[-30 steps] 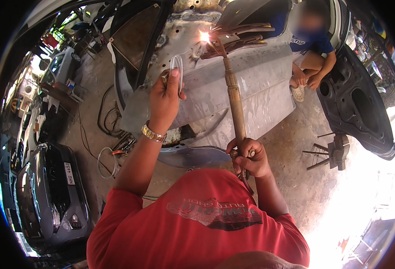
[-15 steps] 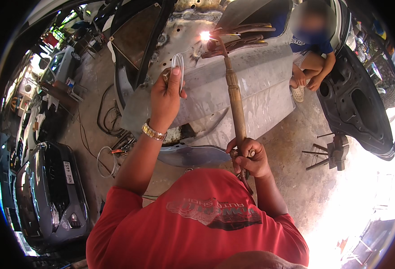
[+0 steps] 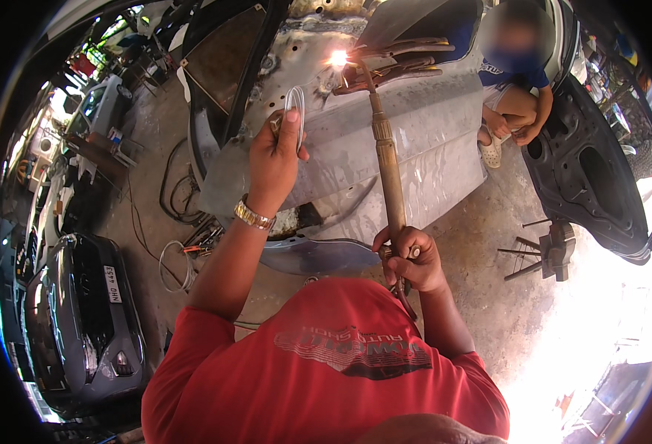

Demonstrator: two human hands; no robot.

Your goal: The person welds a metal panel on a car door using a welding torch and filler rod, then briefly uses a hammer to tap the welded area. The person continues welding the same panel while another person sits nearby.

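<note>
A long brass-coloured welding torch [image 3: 387, 166] slants up from the right hand [image 3: 409, 259], its tip burning bright against the grey car panel [image 3: 414, 148], while the left hand [image 3: 275, 159] holds a loop of thin silvery filler wire [image 3: 295, 111] upright just beside that flame.

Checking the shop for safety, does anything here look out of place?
A person in shorts and sandals crouches beside the grey car panel, close to the lit torch flame, with no shielding visible.
</note>
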